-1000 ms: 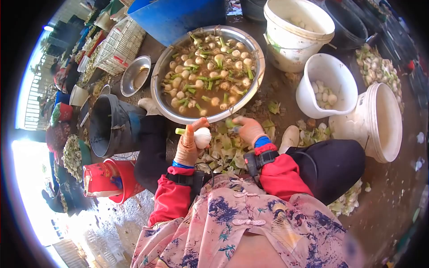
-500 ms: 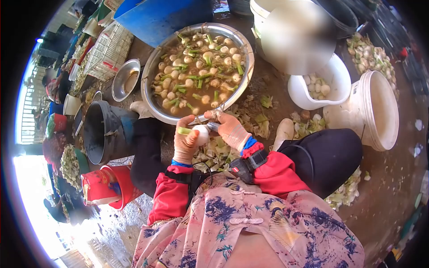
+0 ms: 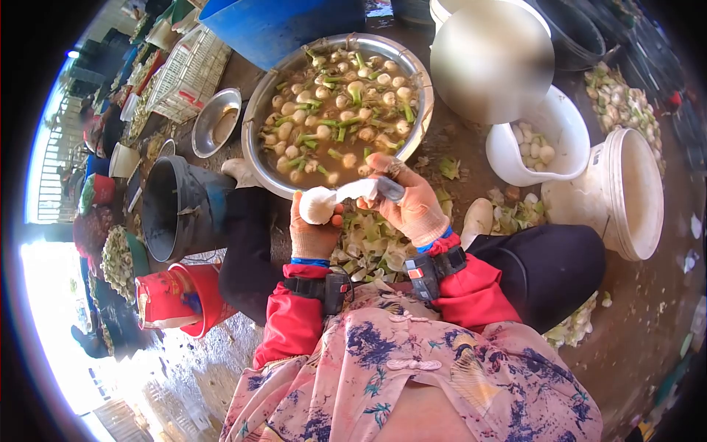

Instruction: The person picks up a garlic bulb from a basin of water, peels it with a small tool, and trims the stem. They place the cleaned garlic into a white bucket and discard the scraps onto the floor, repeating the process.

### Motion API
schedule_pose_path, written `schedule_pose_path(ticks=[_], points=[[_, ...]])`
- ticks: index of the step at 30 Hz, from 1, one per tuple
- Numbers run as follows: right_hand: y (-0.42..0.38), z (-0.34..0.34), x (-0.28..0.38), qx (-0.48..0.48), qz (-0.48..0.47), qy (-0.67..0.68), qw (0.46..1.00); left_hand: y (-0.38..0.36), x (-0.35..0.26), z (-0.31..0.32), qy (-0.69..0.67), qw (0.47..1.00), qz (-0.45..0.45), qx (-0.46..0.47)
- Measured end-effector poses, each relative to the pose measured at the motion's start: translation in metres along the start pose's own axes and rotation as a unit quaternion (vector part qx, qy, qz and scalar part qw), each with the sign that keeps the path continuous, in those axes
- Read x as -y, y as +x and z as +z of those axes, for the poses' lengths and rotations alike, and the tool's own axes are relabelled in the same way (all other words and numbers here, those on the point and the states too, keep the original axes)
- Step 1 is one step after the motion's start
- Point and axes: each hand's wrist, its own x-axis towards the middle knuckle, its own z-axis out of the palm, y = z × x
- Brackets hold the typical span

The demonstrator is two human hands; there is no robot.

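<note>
My left hand (image 3: 312,234) is wrapped round a peeled white onion (image 3: 318,205), held up at the near rim of the metal basin (image 3: 257,166). In my right hand (image 3: 414,211) is a small knife (image 3: 389,190) with a dark grey handle. A pale strip, blade or peel, spans from the knife to the onion; I cannot tell which. Orange-tan gloves cover both hands. Brown water fills the basin, and many onions with green stem stubs (image 3: 356,90) float there. Cut leaves and skins (image 3: 367,247) lie on the ground beneath my hands.
To the right stand a white tub (image 3: 508,158) with peeled onions inside and a tipped white bucket (image 3: 589,199). A dark bucket (image 3: 166,214), a red bucket (image 3: 206,295) and a metal bowl (image 3: 205,140) are at left. A blue tub (image 3: 287,29) stands behind the basin.
The onion has turned in my left hand; its green stem no longer shows. My right hand with the knife has moved right, away from the onion. The view has shifted slightly.
</note>
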Motion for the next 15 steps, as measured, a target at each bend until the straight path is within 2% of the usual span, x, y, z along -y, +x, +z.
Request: schedule_pose_path(ticks=[1,2,3,4,6,7,8,9,10,11,12,13,14,15], points=[[0.001,0.005,0.004,0.002,-0.022,0.036,0.999,0.000,0.001,0.006,-0.009,0.999,0.006,-0.053],[0.002,0.007,0.008,0.003,-0.043,0.071,0.996,0.003,-0.001,0.006,-0.010,0.998,0.007,-0.055],[0.001,0.005,0.013,0.044,-0.079,0.081,0.993,0.005,-0.005,0.003,-0.030,0.996,0.001,-0.086],[0.000,0.003,0.017,0.044,-0.077,0.083,0.993,0.007,-0.007,0.001,-0.050,0.992,-0.006,-0.116],[-0.001,-0.001,0.024,0.050,-0.047,-0.014,0.998,0.008,-0.008,-0.008,-0.037,0.991,0.011,-0.126],[-0.001,-0.008,0.022,0.051,-0.012,-0.118,0.992,0.009,-0.010,-0.012,-0.028,0.990,-0.004,-0.135],[-0.004,-0.015,0.019,-0.005,0.109,-0.133,0.985,0.008,-0.011,-0.015,-0.019,0.989,-0.019,-0.144],[-0.001,-0.021,0.009,0.010,0.109,-0.292,0.950,0.002,-0.009,-0.006,-0.011,0.989,-0.027,-0.142],[0.002,-0.028,-0.004,0.030,0.108,-0.443,0.890,0.002,-0.008,-0.008,-0.007,0.989,-0.052,-0.141],[0.002,-0.043,-0.021,0.020,0.101,-0.485,0.868,0.004,-0.004,-0.014,-0.011,0.991,-0.081,-0.108],[0.001,-0.037,-0.022,0.002,0.122,-0.501,0.857,0.007,-0.002,-0.022,-0.015,0.992,-0.099,-0.077],[0.004,-0.031,-0.033,-0.065,0.122,-0.330,0.934,0.006,0.004,-0.022,0.009,0.993,-0.083,-0.087],[0.006,-0.026,-0.044,-0.133,0.128,-0.148,0.972,0.005,0.011,-0.021,0.032,0.992,-0.067,-0.097],[0.007,-0.023,-0.048,-0.119,0.121,-0.337,0.926,0.005,0.016,-0.026,0.049,0.992,-0.088,-0.077]])
